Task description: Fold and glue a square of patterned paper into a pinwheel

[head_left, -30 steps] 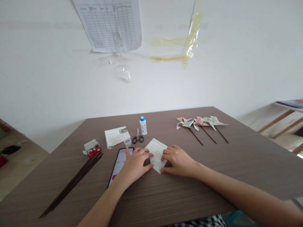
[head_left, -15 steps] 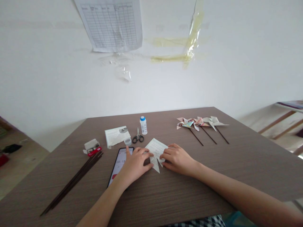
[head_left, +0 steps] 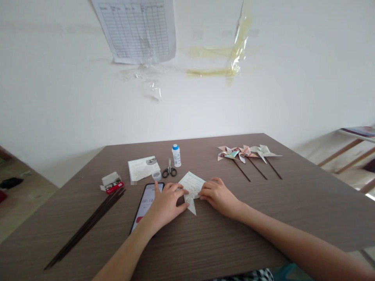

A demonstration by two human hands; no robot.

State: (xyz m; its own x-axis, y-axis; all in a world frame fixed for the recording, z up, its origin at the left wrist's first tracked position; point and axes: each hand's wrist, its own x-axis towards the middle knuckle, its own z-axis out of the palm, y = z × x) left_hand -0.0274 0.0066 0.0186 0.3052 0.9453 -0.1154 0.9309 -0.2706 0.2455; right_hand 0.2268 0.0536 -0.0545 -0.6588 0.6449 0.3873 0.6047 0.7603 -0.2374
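Observation:
A printed white sheet of paper (head_left: 191,182) lies on the table between my hands, with cuts running in from its corners and one pointed flap toward me. My left hand (head_left: 167,201) holds the paper's left side, thumb and fingertips around the near flap; its wrist passes over a phone (head_left: 144,207). On the right edge, my right hand (head_left: 219,196) is closed, fingers bunched and pinching a corner that they partly hide. Beyond the paper are scissors (head_left: 169,170) with black handles, a white glue bottle (head_left: 176,155) with a blue cap and a roll of clear tape (head_left: 156,175).
Several dark thin sticks (head_left: 84,230) lie at the left, near an open red-and-white box (head_left: 112,182) of small metal pieces. A white paper packet (head_left: 143,168) sits behind the phone. Three paper pinwheels (head_left: 246,153) on sticks rest at the back right, before the wall (head_left: 205,113).
My right hand's fingers have drawn the near right flap in toward the right edge, so its point no longer shows. The left hand stays on the paper. The view has shifted slightly.

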